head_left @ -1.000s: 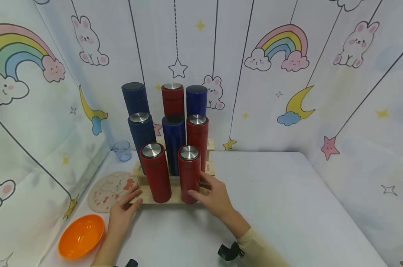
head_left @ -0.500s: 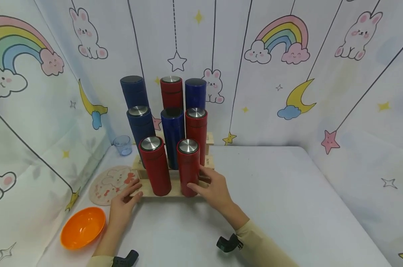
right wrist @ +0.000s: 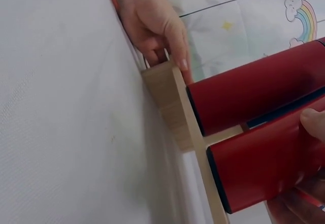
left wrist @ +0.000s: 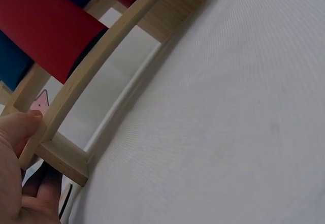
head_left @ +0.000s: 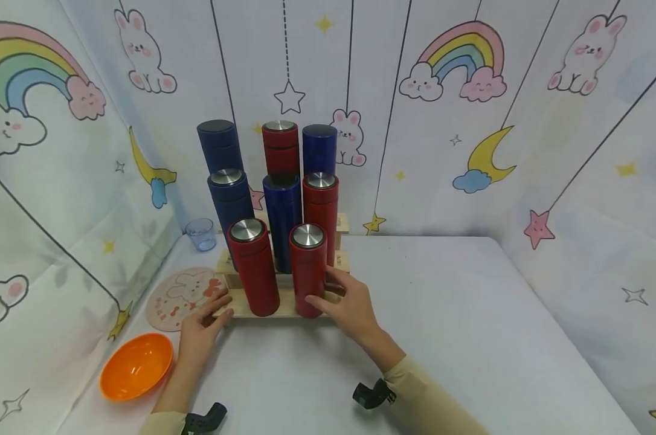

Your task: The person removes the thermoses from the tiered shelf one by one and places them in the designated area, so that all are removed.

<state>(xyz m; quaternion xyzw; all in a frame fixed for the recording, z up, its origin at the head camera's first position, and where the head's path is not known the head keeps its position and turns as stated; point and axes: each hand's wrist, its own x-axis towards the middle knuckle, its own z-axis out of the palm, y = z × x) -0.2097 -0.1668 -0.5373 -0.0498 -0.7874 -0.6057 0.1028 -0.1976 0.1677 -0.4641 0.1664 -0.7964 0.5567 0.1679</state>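
A stepped wooden rack carries several red and blue thermos bottles in three rows. My left hand grips the left end of its lowest step; the left wrist view shows the thumb on top and the fingers curled below. With my right hand I hold the front right red thermos low on its body, thumb in front. The bottle stands upright, its base at the step's front strip. To its left stands another red thermos. Behind are a blue thermos and a red one.
An orange bowl sits at the table's left edge, beside my left forearm. Behind it lies a round mat with a rabbit print. A clear blue cup stands at the back left. Patterned cloth walls border the white table.
The head view has tilted down and back slightly, so everything sits a little higher in it. Both hands keep their places on the rack and the red thermos.
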